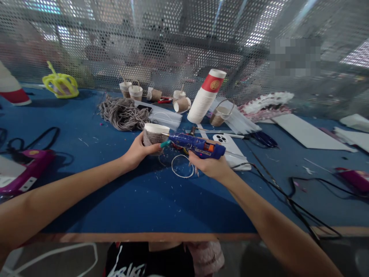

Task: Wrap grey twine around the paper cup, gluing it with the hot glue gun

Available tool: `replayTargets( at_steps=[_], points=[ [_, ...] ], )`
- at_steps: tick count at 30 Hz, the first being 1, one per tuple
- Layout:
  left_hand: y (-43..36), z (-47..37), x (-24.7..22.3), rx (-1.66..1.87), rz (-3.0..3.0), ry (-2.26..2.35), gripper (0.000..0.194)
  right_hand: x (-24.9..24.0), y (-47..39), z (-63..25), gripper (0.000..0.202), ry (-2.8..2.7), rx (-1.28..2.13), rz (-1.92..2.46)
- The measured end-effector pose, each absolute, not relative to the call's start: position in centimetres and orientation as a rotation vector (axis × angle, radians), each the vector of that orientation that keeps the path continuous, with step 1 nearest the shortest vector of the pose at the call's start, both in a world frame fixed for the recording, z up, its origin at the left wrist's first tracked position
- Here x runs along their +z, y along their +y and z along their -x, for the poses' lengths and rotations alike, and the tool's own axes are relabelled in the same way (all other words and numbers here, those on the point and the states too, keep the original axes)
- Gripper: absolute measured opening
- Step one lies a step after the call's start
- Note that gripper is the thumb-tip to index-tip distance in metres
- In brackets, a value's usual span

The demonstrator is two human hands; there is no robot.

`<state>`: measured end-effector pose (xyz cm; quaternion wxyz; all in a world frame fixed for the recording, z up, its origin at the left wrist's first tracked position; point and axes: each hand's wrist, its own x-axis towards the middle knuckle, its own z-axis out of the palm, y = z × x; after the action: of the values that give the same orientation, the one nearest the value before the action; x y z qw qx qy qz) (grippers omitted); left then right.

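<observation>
My left hand [137,151] is wrapped round a white paper cup [155,135] whose side is partly covered with grey-brown cord. In my right hand [209,165] is a blue glue gun [196,144] with an orange part, pointing left. Its nozzle tip is at the cup's right side, near the upper edge; whether it touches cannot be made out. A loop of thin white cord [182,166] lies on the table below the gun. Behind the cup sits a bundle of grey cord [123,112].
A tall stack of paper cups [206,96] leans behind the gun. Small cord-wrapped cups [136,92] stand along the back. A white phone [230,152] and black cables [276,184] lie right. A magenta power strip [27,173] is at left.
</observation>
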<state>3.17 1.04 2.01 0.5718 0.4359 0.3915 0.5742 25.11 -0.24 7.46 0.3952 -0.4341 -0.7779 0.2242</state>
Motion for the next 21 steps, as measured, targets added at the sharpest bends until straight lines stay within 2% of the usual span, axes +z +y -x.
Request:
replayTargets(
  at_steps=[15, 21],
  points=[
    [1.19, -2.66, 2.06, 1.268, -0.918, 0.803, 0.062, 7.53, -0.04, -25.32, 0.016, -1.921, 0.655, 1.101],
    [1.22, -2.49, 2.11, 1.235, -0.903, 0.773, 0.065, 7.47, -0.05, -25.32, 0.020, -1.894, 0.668, 1.122]
  ],
)
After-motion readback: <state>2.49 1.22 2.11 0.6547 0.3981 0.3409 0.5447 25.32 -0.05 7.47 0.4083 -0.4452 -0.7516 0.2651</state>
